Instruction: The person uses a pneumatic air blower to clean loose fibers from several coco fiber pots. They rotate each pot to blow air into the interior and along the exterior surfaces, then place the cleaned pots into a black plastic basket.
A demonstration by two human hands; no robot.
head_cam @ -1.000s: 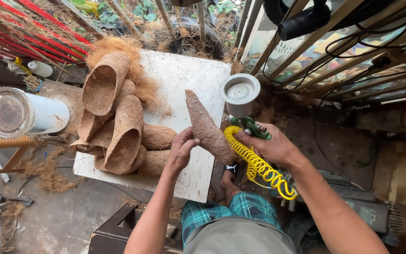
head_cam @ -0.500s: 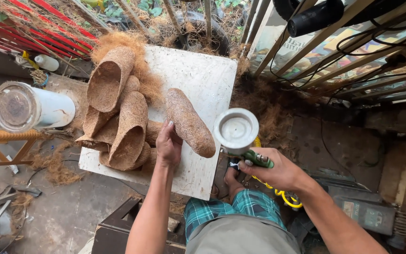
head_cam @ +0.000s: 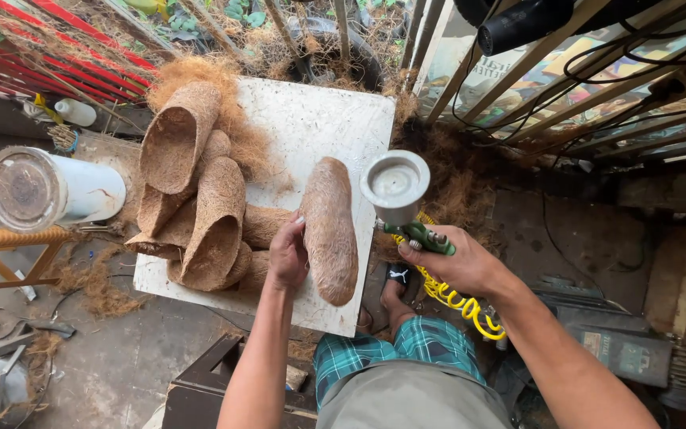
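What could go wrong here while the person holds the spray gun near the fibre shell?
The left hand rests against the fibre shell, so spray may hit its fingers. The shell lies near the board's edge and could roll off. The yellow hose coils by the foot and might snag.

Rough fibre, matt board, smooth metal

The coir shell under the left hand looks coarse, hairy and matt; the white board is dull and scuffed; at three o'clock, the spray gun has a smooth metal cup and glossy green body.
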